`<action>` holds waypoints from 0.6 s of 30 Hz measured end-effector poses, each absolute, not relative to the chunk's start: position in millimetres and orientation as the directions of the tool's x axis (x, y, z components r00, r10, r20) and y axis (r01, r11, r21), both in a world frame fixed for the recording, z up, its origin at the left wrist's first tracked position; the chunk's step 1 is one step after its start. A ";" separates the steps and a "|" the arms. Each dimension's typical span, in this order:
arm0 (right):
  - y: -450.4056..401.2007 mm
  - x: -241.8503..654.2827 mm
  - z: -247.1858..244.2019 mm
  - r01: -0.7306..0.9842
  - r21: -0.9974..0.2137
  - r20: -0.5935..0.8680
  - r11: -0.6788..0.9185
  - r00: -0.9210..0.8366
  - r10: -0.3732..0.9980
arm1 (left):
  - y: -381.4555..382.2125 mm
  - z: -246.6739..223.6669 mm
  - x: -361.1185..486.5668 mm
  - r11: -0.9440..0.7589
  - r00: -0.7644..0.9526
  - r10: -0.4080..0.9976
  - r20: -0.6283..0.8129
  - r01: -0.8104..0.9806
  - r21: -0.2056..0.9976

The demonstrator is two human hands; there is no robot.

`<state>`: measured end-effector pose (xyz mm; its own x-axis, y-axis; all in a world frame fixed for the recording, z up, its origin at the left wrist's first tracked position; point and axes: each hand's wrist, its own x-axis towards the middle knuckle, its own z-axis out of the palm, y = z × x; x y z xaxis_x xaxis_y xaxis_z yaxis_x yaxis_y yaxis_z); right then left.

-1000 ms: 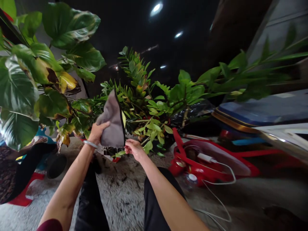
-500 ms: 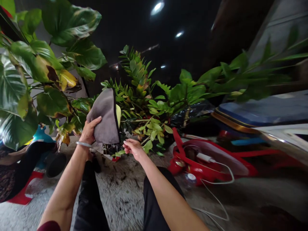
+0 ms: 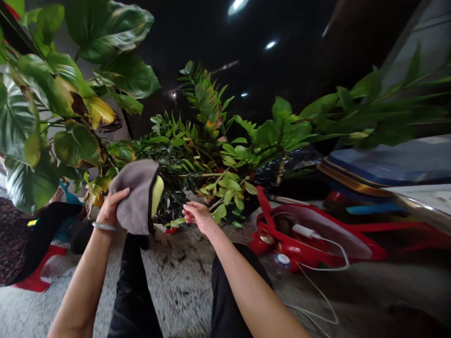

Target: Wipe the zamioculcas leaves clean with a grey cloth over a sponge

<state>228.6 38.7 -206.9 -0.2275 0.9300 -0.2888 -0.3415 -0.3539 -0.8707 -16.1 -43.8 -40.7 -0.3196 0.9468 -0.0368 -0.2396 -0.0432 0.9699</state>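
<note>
My left hand [image 3: 109, 206], with a pale bangle at the wrist, grips a grey cloth [image 3: 136, 197] with dark edging. A yellow-green side of the cloth [image 3: 157, 195] shows at its right. My right hand [image 3: 198, 217] is held in front of the plants, its fingers curled and thumb pressed in. Whatever they pinch, if anything, is too small to make out. A small green leaf [image 3: 176, 222] lies just left of those fingertips. Beyond both hands grows a leafy green plant [image 3: 204, 122], with a paler sprig [image 3: 227, 190] close to my right hand.
Large broad leaves [image 3: 75, 89] hang at the left. A red bag [image 3: 282, 249] with a white charger [image 3: 306, 231] and cable stands at the right, beside a bottle [image 3: 282, 260]. At far left, a person [image 3: 21, 239] sits near a red stool [image 3: 45, 272]. Debris dots the concrete floor [image 3: 183, 286].
My left hand has moved left and lower with the cloth, away from my right hand. My right hand stays in nearly the same spot. The view has shifted slightly.
</note>
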 end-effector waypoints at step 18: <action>37.7 229.2 -204.9 -0.338 -0.867 -0.305 -0.366 -0.220 0.927 | -23.8 -30.5 -5.6 -0.030 -0.349 0.934 -0.073 -0.281 0.959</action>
